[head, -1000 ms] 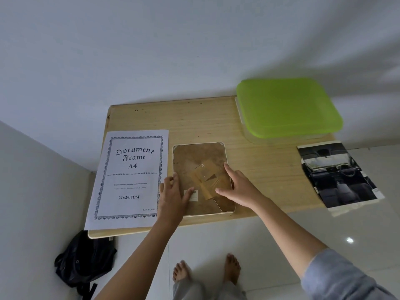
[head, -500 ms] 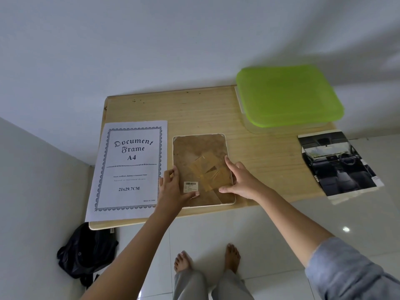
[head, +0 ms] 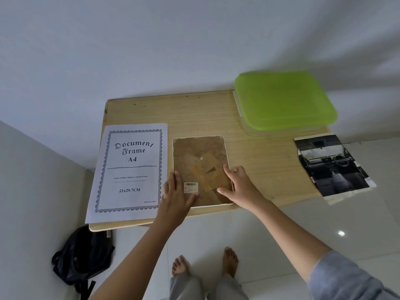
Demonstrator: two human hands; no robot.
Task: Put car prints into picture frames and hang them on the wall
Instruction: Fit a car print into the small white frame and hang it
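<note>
A white picture frame (head: pixel 195 148) lies face down on the wooden table (head: pixel 259 161), its brown backing board with a folded stand facing up. My left hand (head: pixel 176 193) lies flat on the frame's near left corner, thumb beside a barcode sticker (head: pixel 190 187). My right hand (head: pixel 239 185) rests with spread fingers on the frame's right edge, fingertips on the backing. A black-and-white car interior print (head: pixel 332 165) lies at the table's right end, hanging over the edge. A white "Document Frame A4" insert sheet (head: pixel 129 172) lies left of the frame.
A clear box with a green lid (head: pixel 283 100) stands at the table's back right against the white wall. A black backpack (head: pixel 82 254) sits on the floor under the table's left corner. My bare feet (head: pixel 205 263) stand on glossy white tiles.
The view has tilted up slightly. My left hand slid a little left and down, uncovering the barcode sticker. My right hand moved to the frame's right edge.
</note>
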